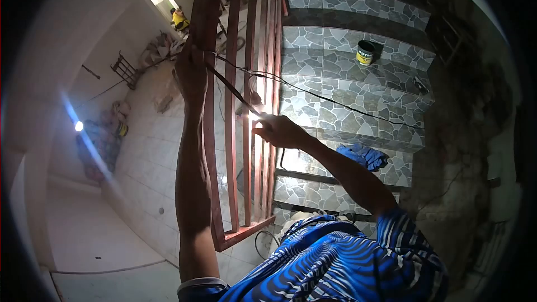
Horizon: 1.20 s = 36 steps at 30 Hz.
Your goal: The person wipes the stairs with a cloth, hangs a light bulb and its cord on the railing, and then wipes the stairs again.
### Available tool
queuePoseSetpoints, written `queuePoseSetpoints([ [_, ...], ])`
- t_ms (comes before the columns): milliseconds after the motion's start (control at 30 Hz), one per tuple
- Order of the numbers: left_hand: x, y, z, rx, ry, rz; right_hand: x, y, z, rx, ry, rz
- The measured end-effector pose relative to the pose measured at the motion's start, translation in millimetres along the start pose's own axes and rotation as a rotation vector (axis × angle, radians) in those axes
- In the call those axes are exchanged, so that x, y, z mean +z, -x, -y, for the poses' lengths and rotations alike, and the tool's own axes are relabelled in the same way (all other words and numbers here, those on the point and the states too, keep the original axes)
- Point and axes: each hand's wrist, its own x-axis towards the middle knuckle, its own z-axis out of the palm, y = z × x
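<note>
Head view: looks down along a stair edge, with both bare arms reaching forward from a blue-and-white patterned sleeve.
Stairs: the grey stone-pattern tiled stairs (347, 106) fill the middle and right, step after step toward the top of the frame.
Floor: the pale tiled floor (151, 151) lies on the left, beyond the bars.
Railing: the red-painted metal railing (232, 162) stands between floor and stairs. Its long axis runs from the lower end near the person's chest away toward the top of the frame, and the parallel bars all point the same way.
Left hand: the left hand (190, 72) is clamped around the outermost bar, far up the railing, with the arm stretched along it.
Right hand: the right hand (279, 131) is curled at an inner bar, well apart from the left. A bright white glare (256, 116) at the fingertips washes out whatever it grips, so I cannot tell.
Cable: a thin black cable (335, 102) runs from the left hand through the bars and across the steps to the right.
Cloth: a crumpled blue cloth (366, 155) lies on a step just beside the right forearm.
Can: a small yellow-and-black round can (365, 53) stands upright on a farther step.
</note>
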Motion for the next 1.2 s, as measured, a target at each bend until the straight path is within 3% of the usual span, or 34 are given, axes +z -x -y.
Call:
queuePoseSetpoints([
  [67, -2, 1, -6, -0.052, 0.007, 0.016, 15, 30, -24, -0.172, 0.167, -0.187],
  [133, -9, 1, -20, -0.154, -0.028, 0.068, 23, 71, -50, -0.084, 0.173, -0.278],
  [167, -6, 0, -17, -0.129, -0.024, 0.05, 27, 85, -69, 0.077, 0.126, -0.244],
  [267, -2, 1, -5, -0.1, -0.028, 0.029, 8, 120, -52, 0.255, 0.225, -0.14],
  [400, -3, 1, -8, -0.078, -0.034, 0.016, 2, 137, -77, 0.102, 0.265, 0.011],
  [500, -4, 2, -10, -0.072, -0.034, 0.019, -5, 126, -104, 0.143, 0.605, 0.184],
  [567, -4, 1, -11, -0.061, -0.031, 0.023, -16, 121, -113, 0.009, 0.929, 0.099],
  [633, -2, 1, -7, -0.023, -0.013, 0.015, -37, 102, -99, 0.221, 0.913, 0.182],
  [700, -2, 2, -8, -0.034, -0.027, 0.021, -66, 93, -78, 0.458, 0.685, 0.194],
  [767, -1, 3, -8, -0.04, -0.023, 0.022, -83, 97, -102, 0.493, 0.612, 0.054],
  [833, -1, 3, -6, -0.038, -0.01, 0.016, -108, 97, -74, 0.827, -0.009, -0.029],
  [967, -4, 4, -9, -0.059, 0.006, 0.028, -111, 98, -83, 0.721, -0.505, -0.386],
  [1133, -6, 3, -14, -0.168, -0.046, 0.049, -139, 99, -88, 0.328, -0.792, -0.322],
  [1200, -3, 2, -7, -0.126, -0.015, 0.034, -159, 96, -73, 0.214, -0.884, -0.289],
])
